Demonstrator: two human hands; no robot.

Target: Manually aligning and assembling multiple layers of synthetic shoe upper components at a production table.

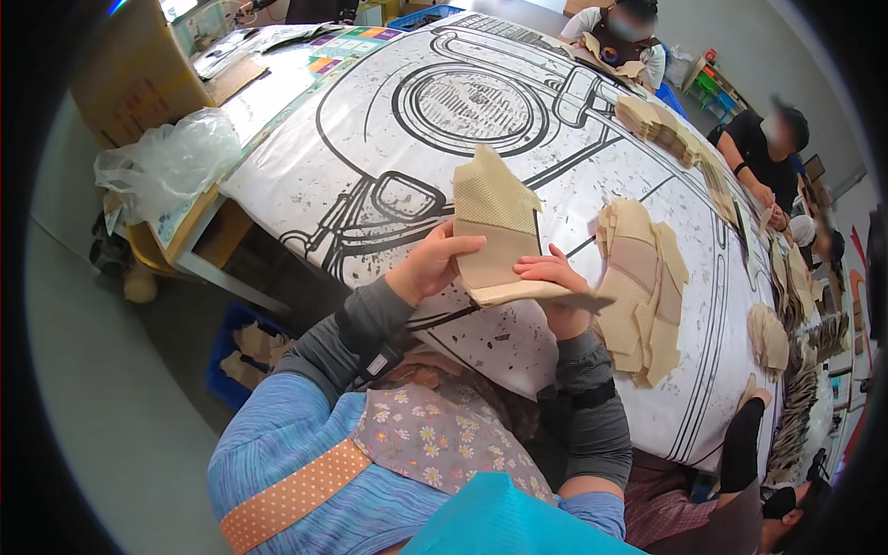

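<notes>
A beige mesh fabric piece (490, 199) with a smooth tan band across it is held up over the table in front of me. My left hand (427, 265) grips its left edge, thumb on top and fingers behind. The fingers of my right hand (558, 272) lie across its lower right part, where the fabric bends and a flap sticks out over that hand; some of that hand's fingers are hidden. Just right of my right hand is an overlapping pile of similar beige pieces (638, 287) on the table.
A white sheet printed with black vehicle line art (356, 120) covers the table (684, 407). More beige stacks (661, 129) run along its far right side, where several people work. On the left are a plastic bag (171, 157), a cardboard box (139, 74) and a blue bin (222, 356) of scraps.
</notes>
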